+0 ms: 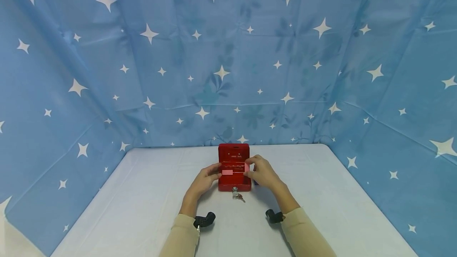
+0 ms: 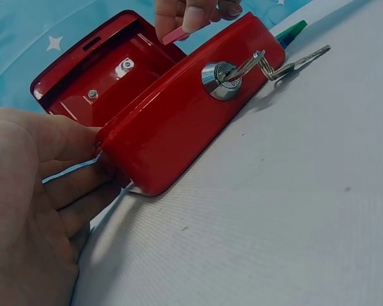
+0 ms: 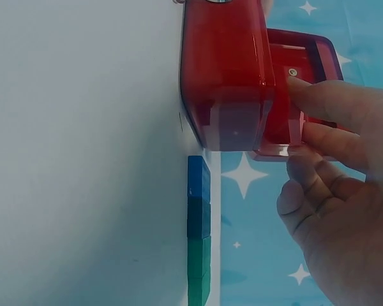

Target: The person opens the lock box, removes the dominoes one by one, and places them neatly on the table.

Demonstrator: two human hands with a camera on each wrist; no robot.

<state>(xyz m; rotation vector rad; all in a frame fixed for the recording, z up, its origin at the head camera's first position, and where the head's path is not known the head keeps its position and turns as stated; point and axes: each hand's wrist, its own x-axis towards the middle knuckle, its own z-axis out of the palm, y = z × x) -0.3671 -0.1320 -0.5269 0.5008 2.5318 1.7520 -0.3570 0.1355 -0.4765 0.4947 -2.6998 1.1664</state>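
A small red cash box (image 1: pixel 234 187) stands on the white table with its lid (image 1: pixel 233 154) raised at the back. My left hand (image 1: pixel 205 179) holds its left side, thumb near the rim and fingers against the wall, as the left wrist view (image 2: pixel 45 172) shows. Over the box's right side, my right hand (image 1: pixel 263 172) pinches a flat pink block (image 1: pixel 247 167) between thumb and fingers. A second pink block (image 1: pixel 227 172) lies at the left inside the box. Keys (image 2: pixel 300 62) hang from the round lock (image 2: pixel 221 81) on the front.
Blue (image 3: pixel 198 178) and green (image 3: pixel 198 258) blocks lie in a row on the table by the box's right side. A blue star-patterned curtain (image 1: pixel 228 50) surrounds the white table (image 1: pixel 160 193) at the back and sides.
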